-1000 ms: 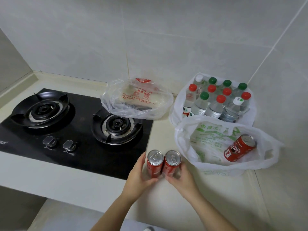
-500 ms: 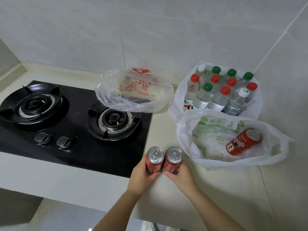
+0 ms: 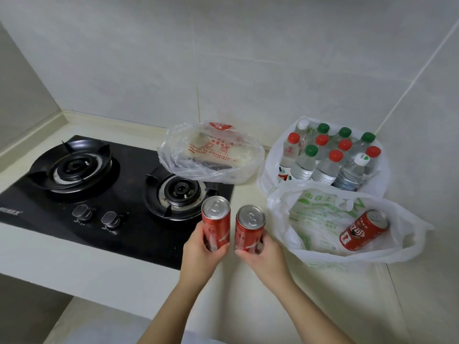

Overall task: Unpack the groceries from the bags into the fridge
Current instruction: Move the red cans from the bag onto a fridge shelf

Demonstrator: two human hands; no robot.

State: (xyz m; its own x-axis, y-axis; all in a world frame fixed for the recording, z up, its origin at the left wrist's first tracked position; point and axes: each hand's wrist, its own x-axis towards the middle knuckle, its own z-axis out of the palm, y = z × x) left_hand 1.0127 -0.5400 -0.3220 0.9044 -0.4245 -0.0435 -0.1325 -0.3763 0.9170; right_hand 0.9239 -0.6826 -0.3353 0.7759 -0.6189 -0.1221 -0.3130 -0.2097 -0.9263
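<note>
Left hand (image 3: 201, 252) grips the left can (image 3: 215, 219), right hand (image 3: 263, 256) the right can (image 3: 249, 227), over the worktop's (image 3: 236, 306) front edge; fridge run looks next.

Lower centre, my left hand (image 3: 201, 254) and right hand (image 3: 267, 258) hold red metal cans (image 3: 215, 225); black glass hob (image 3: 134, 234) left, white plastic bags (image 3: 409, 237) right.

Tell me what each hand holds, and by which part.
Left hand grips the left can round its lower body; right hand grips the right can likewise.
</note>
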